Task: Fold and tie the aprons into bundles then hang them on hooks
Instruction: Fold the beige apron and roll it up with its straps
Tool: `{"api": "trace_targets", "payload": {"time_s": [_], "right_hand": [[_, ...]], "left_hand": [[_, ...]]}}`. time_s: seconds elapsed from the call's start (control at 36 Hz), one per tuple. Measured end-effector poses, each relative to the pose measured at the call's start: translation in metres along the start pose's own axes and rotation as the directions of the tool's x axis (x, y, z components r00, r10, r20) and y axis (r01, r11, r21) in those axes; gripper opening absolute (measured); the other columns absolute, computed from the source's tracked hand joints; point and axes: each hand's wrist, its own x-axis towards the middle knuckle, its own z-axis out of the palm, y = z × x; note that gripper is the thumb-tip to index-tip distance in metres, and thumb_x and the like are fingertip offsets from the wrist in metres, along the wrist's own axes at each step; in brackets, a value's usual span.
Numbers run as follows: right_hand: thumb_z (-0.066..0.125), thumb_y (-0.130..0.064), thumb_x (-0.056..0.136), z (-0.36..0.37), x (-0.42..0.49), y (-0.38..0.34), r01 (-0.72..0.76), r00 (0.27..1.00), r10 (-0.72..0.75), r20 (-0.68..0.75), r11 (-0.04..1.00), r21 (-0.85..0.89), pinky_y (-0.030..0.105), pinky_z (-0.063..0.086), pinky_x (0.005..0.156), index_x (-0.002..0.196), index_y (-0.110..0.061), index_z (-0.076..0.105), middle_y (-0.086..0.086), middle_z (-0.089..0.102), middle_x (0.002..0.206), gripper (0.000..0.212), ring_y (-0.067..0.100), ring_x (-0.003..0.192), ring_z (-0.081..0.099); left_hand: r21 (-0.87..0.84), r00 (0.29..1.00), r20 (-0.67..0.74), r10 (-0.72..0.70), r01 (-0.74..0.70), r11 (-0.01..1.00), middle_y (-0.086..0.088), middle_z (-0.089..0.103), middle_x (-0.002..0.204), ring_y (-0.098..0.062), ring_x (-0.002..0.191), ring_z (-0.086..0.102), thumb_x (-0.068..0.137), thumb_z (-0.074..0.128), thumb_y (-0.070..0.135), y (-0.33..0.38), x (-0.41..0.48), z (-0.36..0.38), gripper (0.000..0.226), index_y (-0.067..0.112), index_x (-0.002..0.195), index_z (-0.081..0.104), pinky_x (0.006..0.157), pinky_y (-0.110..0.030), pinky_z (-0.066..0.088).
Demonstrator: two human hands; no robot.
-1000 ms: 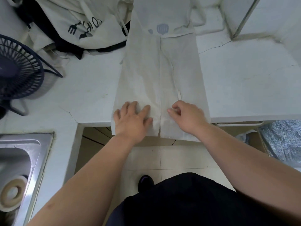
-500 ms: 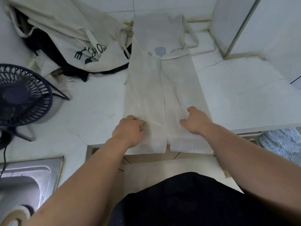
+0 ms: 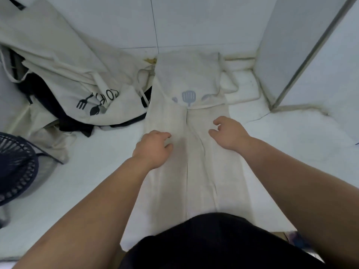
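The folded apron lies as a long strip from the tabletop's near edge to its back edge. Your left hand and right hand rest on its middle, fingers loosely curled, gripping nothing. Other aprons are heaped at the far left corner.

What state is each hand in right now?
Left hand: open, fingers loosely curled on the folded apron.
Right hand: open, holding nothing.

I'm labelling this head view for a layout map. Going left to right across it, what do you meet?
Black fan → heap of aprons → left hand → right hand → grey upright panel. The folded apron spans both hands, so it is left out.
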Motion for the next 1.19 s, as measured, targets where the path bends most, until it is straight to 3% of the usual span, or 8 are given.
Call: {"api": "trace_targets", "payload": {"time_s": [0.25, 0.47, 0.58, 0.72, 1.0, 1.06, 1.11, 1.19], "right_hand": [[0.046, -0.020, 0.097, -0.016, 0.108, -0.005, 0.157, 0.988, -0.156, 0.019, 0.982, -0.101, 0.027, 0.032, 0.102, 0.139, -0.009, 0.044, 0.012, 0.047, 0.140, 0.043, 0.026, 0.129, 0.043], [0.050, -0.025, 0.095, 0.003, 0.169, -0.005, 0.289, 0.951, -0.253, 0.178, 0.932, -0.219, 0.031, 0.023, 0.113, 0.147, -0.013, 0.030, 0.012, 0.030, 0.151, 0.057, 0.026, 0.140, 0.027], [0.047, -0.036, 0.095, 0.012, 0.183, -0.004, 0.295, 0.943, -0.209, 0.260, 0.884, -0.362, 0.035, 0.029, 0.108, 0.145, -0.021, 0.033, 0.009, 0.027, 0.150, 0.055, 0.031, 0.136, 0.031], [0.041, -0.037, 0.098, 0.015, 0.186, 0.003, 0.243, 0.968, -0.196, 0.155, 0.883, -0.402, 0.037, 0.034, 0.098, 0.122, -0.019, 0.056, 0.007, 0.046, 0.132, 0.033, 0.031, 0.121, 0.040], [0.038, -0.036, 0.101, 0.012, 0.187, 0.006, 0.147, 0.989, -0.138, 0.054, 0.877, -0.457, 0.040, 0.036, 0.092, 0.122, -0.017, 0.056, 0.011, 0.046, 0.130, 0.034, 0.032, 0.116, 0.042], [0.038, -0.035, 0.101, 0.011, 0.186, 0.007, 0.124, 0.992, -0.123, 0.031, 0.883, -0.452, 0.040, 0.037, 0.092, 0.124, -0.017, 0.056, 0.012, 0.047, 0.130, 0.034, 0.033, 0.116, 0.044], [0.037, -0.034, 0.101, 0.010, 0.186, 0.008, 0.111, 0.993, -0.115, 0.020, 0.880, -0.462, 0.040, 0.038, 0.092, 0.125, -0.015, 0.054, 0.013, 0.048, 0.130, 0.035, 0.033, 0.115, 0.045], [0.039, -0.032, 0.099, 0.009, 0.185, 0.009, 0.106, 0.994, -0.107, 0.023, 0.892, -0.439, 0.039, 0.039, 0.092, 0.124, -0.014, 0.054, 0.015, 0.049, 0.129, 0.035, 0.034, 0.114, 0.047]], "left_hand": [[0.024, 0.993, -0.119, 0.009, -0.006, 1.000, -0.001, 0.033, 0.151, -0.023, 0.138, 0.030, 0.098, 0.046, 0.022, 0.017, 0.091, -0.011, 0.045, 0.024, 0.143, 0.043, 0.110, -0.036, 0.030], [0.273, 0.992, 0.128, -0.003, -0.032, 0.961, 0.000, -0.013, 0.161, -0.023, 0.148, -0.012, 0.101, 0.031, 0.040, 0.023, 0.145, -0.003, 0.060, 0.029, 0.153, 0.003, 0.118, -0.044, 0.002], [0.286, 0.979, 0.201, -0.025, -0.034, 0.958, -0.001, -0.020, 0.160, -0.024, 0.146, -0.018, 0.100, 0.023, 0.052, 0.015, 0.163, 0.010, 0.063, 0.031, 0.153, -0.003, 0.117, -0.049, -0.004], [0.261, 0.982, 0.186, -0.017, -0.033, 0.965, -0.001, -0.022, 0.159, -0.022, 0.145, -0.022, 0.098, 0.018, 0.057, 0.005, 0.168, 0.026, 0.064, 0.034, 0.152, -0.008, 0.118, -0.047, -0.011], [0.244, 0.996, 0.092, 0.002, -0.025, 0.969, -0.003, -0.025, 0.158, -0.021, 0.144, -0.027, 0.096, 0.014, 0.059, -0.001, 0.170, 0.036, 0.066, 0.033, 0.151, -0.012, 0.117, -0.045, -0.015], [0.226, 0.997, 0.077, -0.010, -0.007, 0.974, -0.005, -0.019, 0.159, -0.023, 0.145, -0.022, 0.096, 0.019, 0.059, 0.001, 0.170, 0.037, 0.066, 0.033, 0.153, -0.004, 0.116, -0.047, -0.012], [0.174, 0.998, -0.052, 0.022, -0.013, 0.985, -0.012, 0.012, 0.158, -0.029, 0.146, 0.006, 0.094, 0.028, 0.054, 0.005, 0.168, 0.037, 0.061, 0.027, 0.149, 0.028, 0.115, -0.047, 0.006], [0.012, 0.919, -0.368, 0.144, -0.150, 0.989, -0.011, 0.059, 0.109, -0.035, 0.102, 0.055, 0.085, 0.042, 0.043, 0.015, 0.167, 0.037, 0.043, 0.014, 0.103, 0.068, 0.084, -0.040, 0.040]]}}
